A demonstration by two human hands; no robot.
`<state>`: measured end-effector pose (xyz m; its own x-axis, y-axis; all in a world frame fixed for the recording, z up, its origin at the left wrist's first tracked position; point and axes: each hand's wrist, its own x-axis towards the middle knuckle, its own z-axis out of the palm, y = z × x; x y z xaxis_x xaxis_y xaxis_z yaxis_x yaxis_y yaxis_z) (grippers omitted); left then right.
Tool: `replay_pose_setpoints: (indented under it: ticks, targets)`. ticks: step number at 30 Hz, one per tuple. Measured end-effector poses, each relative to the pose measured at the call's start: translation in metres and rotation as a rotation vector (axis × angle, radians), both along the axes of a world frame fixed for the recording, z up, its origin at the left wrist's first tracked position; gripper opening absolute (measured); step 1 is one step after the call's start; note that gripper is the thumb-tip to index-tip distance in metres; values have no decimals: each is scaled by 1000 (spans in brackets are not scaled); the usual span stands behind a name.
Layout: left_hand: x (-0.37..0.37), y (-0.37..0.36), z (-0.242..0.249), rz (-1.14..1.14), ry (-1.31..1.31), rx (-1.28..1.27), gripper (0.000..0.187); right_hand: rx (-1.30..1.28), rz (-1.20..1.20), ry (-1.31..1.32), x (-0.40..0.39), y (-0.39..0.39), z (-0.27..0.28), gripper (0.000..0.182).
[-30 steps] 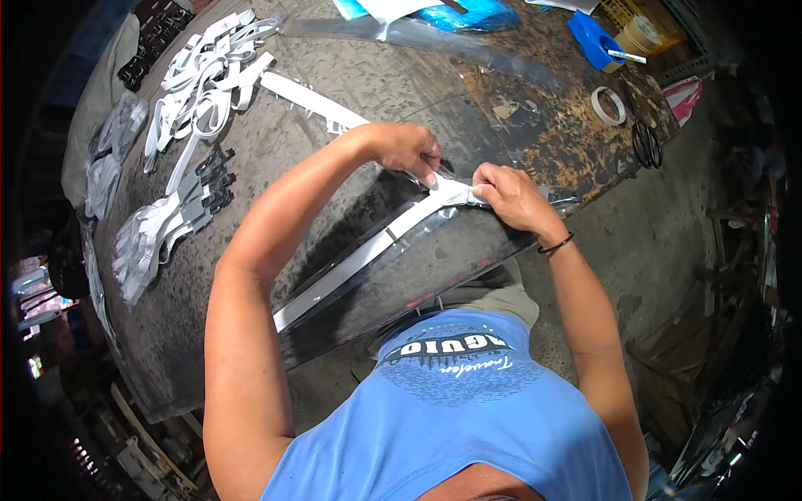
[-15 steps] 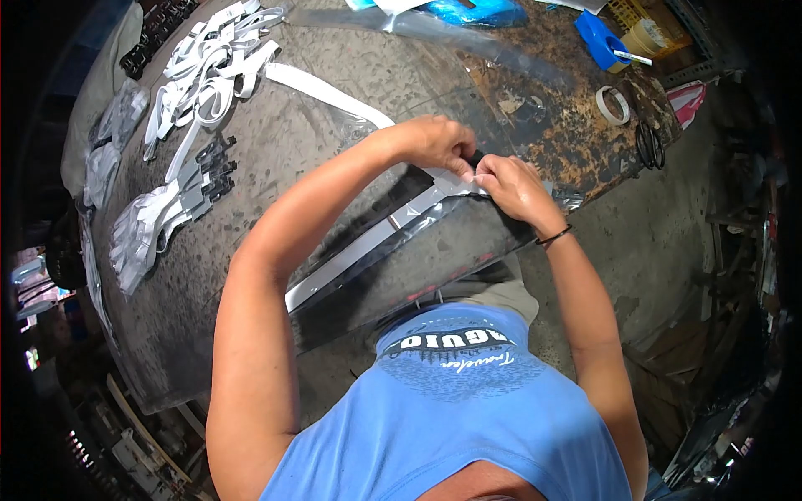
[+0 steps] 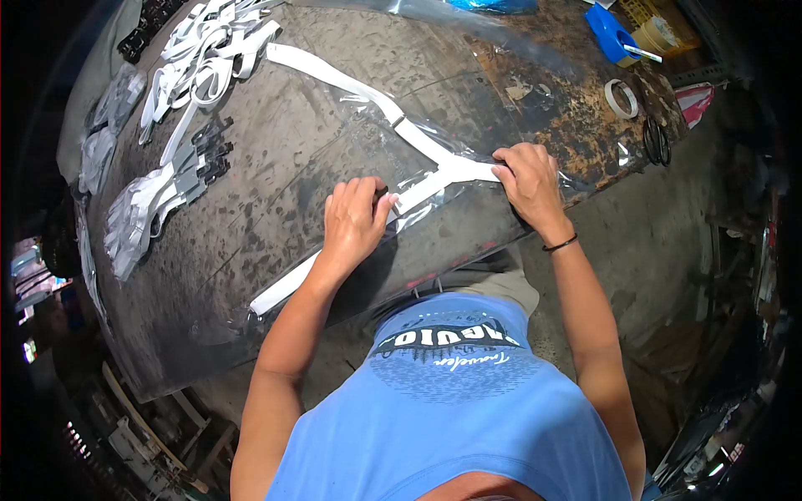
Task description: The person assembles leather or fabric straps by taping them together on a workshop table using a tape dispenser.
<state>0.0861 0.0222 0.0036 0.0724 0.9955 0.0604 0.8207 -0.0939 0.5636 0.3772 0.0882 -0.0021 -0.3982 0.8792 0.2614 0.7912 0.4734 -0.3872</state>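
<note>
White Y-shaped suspenders (image 3: 458, 169) lie spread on the worktable, with shiny clear plastic around them. One strap runs to the upper left and carries a slide buckle (image 3: 398, 122); the other passes under my left hand toward the lower left. My left hand (image 3: 355, 219) is on this lower strap, fingers bent and thumb against it; its grip is partly hidden. At the short right-hand end of the suspenders, my right hand (image 3: 531, 185) pinches the strap between thumb and fingers.
At the upper left lies a heap of white straps (image 3: 209, 63), above a bundle of straps with dark clips (image 3: 196, 163). A tape roll (image 3: 621, 98), black scissors (image 3: 657, 140) and a blue tape dispenser (image 3: 610, 35) are at the right. The table's front edge runs before my body.
My left hand has moved down and left, away from my right hand, onto the lower strap. The suspenders' Y joint is now uncovered and lies flat. My right hand has shifted slightly right.
</note>
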Motion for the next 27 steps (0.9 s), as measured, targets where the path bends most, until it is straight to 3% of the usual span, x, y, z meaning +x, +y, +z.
replay_pose_setpoints:
  ticks: [5, 14, 22, 27]
  targets:
    - [5, 16, -1, 27, -72, -116, 24, -9, -54, 37, -1, -2, -5, 15]
    - [29, 24, -5, -3, 66, -145, 24, 26, -45, 81, -2, -5, -9, 8]
    - [39, 22, -18, -63, 131, 196, 12, 35, -44, 108, -1, -5, -11, 8]
    - [48, 17, -16, -76, 114, 305, 16, 23, -56, 108, -1, -5, -13, 7]
